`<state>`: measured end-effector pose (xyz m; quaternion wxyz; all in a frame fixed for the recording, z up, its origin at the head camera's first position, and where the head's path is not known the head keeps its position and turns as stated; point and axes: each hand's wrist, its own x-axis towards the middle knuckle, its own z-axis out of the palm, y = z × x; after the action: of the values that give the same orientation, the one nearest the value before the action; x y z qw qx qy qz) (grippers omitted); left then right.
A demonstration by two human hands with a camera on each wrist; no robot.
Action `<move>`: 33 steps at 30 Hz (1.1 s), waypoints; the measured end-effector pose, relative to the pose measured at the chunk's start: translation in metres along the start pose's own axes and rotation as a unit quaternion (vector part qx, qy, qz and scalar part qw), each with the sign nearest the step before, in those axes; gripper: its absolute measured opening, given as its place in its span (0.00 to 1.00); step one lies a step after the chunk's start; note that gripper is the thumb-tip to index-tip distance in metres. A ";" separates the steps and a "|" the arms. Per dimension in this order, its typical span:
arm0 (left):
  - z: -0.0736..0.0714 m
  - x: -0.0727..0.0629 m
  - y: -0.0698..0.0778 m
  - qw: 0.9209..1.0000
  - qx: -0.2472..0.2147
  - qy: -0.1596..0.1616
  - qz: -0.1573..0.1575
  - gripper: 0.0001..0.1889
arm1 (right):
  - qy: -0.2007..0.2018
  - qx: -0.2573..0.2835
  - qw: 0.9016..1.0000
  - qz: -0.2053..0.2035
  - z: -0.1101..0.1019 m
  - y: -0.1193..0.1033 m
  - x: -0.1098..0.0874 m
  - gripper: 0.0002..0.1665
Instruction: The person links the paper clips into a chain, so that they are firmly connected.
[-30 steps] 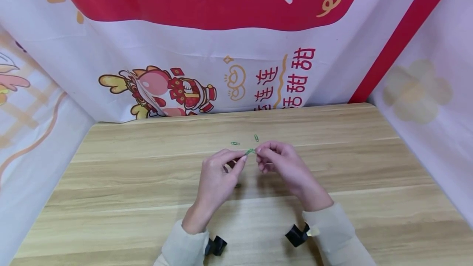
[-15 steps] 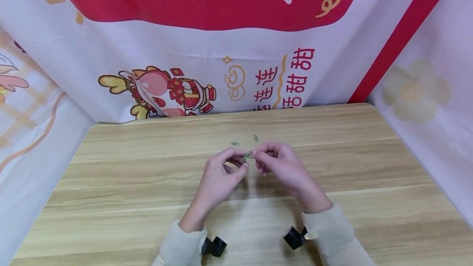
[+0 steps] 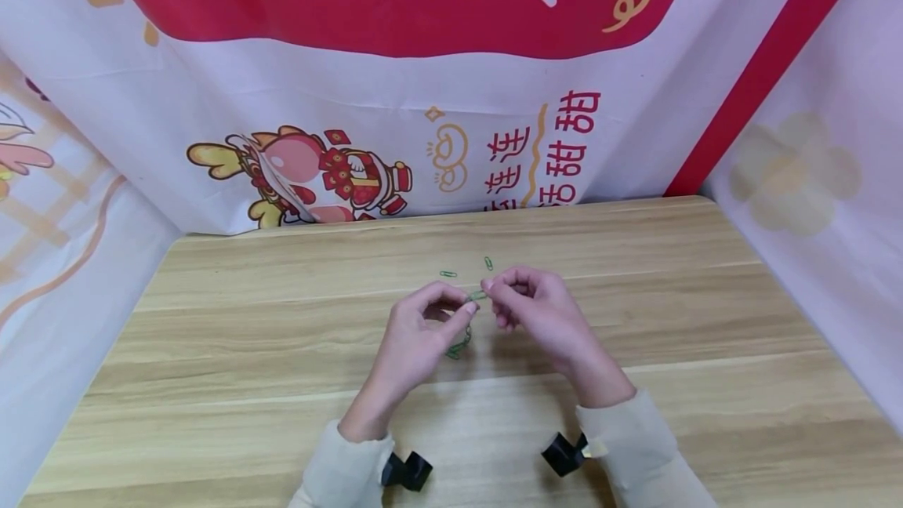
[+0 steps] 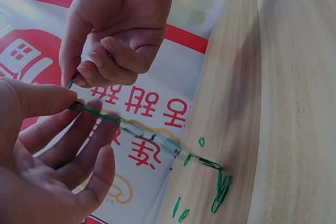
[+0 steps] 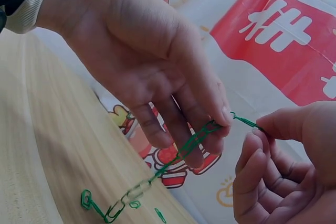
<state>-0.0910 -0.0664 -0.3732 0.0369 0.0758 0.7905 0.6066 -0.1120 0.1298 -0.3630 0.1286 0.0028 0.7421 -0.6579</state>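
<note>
A chain of green paper clips [image 5: 189,142] hangs from my left hand [image 3: 412,343], pinched near its upper end between thumb and fingers. Its lower part [image 3: 458,349] dangles down towards the wooden table. Facing it, my right hand [image 3: 543,316] pinches a green paper clip [image 5: 245,121] between thumb and index finger, its other fingers curled loosely. That clip spans the small gap between the two hands, its inner end right at my left fingertips. In the left wrist view, the right fingertips hide most of this clip, while the chain [image 4: 100,113] crosses the left fingers.
Two loose green paper clips, one lying sideways [image 3: 448,273] and one pointing away [image 3: 488,263], are on the wooden table [image 3: 282,320] just beyond my hands. A printed white-and-red cloth [image 3: 395,85] stands behind the table's far edge.
The chain, mostly hidden behind my left hand a second ago, now hangs in sight below it. My right hand has shifted slightly up and right since half a second ago, drawing its clip out straighter.
</note>
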 end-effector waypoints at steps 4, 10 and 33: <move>-0.001 0.000 0.000 0.999 -0.026 -0.022 -0.010 0.07 | 0.011 0.002 1.000 -0.008 0.000 -0.001 -0.001 0.14; -0.002 0.000 0.000 0.998 -0.043 -0.032 -0.026 0.10 | 0.021 -0.004 1.000 -0.013 0.002 -0.002 -0.002 0.15; -0.010 0.001 0.010 0.990 -0.128 0.046 -0.040 0.07 | 0.070 -0.385 0.920 -0.034 -0.018 0.042 0.063 0.18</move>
<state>-0.0928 -0.0736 -0.3607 0.0339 0.0109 0.7096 0.7037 -0.1691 0.1422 -0.4146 0.0455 -0.0263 0.9449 -0.3232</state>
